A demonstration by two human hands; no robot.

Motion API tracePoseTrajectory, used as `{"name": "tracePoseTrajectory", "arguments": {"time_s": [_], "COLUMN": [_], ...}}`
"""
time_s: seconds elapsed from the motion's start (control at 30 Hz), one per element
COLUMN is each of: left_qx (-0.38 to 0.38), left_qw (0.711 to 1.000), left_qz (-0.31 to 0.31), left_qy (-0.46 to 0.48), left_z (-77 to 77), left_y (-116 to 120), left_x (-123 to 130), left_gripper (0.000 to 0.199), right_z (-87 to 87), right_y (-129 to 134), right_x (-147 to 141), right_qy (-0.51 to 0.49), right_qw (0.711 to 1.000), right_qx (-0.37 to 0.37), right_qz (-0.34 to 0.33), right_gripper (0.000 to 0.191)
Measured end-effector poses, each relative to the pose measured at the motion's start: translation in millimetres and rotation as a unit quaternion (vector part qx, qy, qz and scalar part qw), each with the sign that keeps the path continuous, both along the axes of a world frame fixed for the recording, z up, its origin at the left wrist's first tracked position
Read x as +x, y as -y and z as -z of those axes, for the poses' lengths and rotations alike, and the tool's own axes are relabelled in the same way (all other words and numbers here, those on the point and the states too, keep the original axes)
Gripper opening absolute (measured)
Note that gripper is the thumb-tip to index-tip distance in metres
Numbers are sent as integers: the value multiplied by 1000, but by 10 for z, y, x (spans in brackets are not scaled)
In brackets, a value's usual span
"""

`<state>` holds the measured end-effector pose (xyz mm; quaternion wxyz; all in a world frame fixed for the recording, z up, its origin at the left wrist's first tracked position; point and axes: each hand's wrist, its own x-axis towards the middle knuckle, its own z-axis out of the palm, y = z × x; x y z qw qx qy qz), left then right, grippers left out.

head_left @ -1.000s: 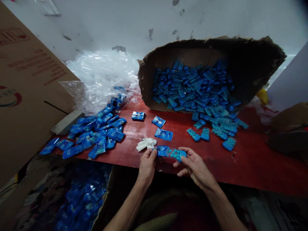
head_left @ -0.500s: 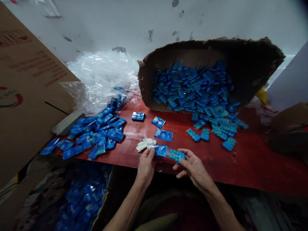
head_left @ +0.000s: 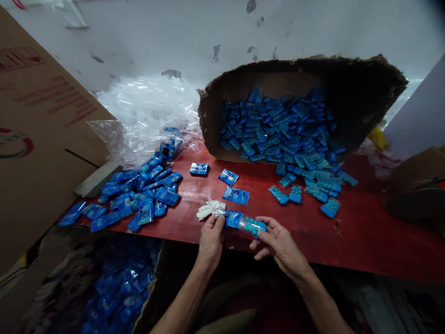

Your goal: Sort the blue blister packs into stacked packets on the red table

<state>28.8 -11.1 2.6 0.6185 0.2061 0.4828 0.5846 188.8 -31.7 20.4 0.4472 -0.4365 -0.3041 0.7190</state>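
Head view: L hand pinches blue printed sleeve btwn thumb & fingers; R hand pinches clear-and-blue bead pack at its R end, pack's L end at sleeve. Both above red table, near white cloth item; I can't tell if pack is inside sleeve.

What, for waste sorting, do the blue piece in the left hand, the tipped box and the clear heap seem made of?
The blue piece in the left hand: glossy film, perhaps plastic, given its glints. The tipped box: matt cardboard, judging by its ragged brown rim. The clear heap: probably shiny plastic, see-through and crinkled.
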Motion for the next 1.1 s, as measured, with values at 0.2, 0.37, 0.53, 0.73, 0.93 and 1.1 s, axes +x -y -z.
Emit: {"name": "tracePoseTrajectory", "arguments": {"time_s": [0.2, 0.37, 0.53, 0.73, 0.93, 1.1], "left_qx": [18, 23, 28, 30, 17, 11], "left_qw": [1000, 1000, 1000, 999, 999, 999], "left_qz": [2, -2, 7, 10, 15, 21], "left_qy": [18, -16, -12, -15, 35, 46], "left_z": [-24, -8, -2, 36, -28, -38], "left_y": [1, -6, -9, -4, -10, 3], "left_x": [17, 7, -12, -29, 14, 18], "left_gripper": [24, 25, 22, 21, 23, 27], "right_z": [-11, -35, -16, 31, 0, -1], "right_y": [-15, -20, -5, -2, 13, 7], "right_x": [-5, -13, -19, -19, -42, -40], "right_qy": [7, -7, 55, 53, 46, 75], "right_qw": [1000, 1000, 998, 998, 999, 997], "right_qx": [-10, -29, 20, 28, 6, 13], "right_qz": [1, 5, 17, 17, 16, 31], "right_gripper": [42, 41, 40, 40, 42, 42]}}
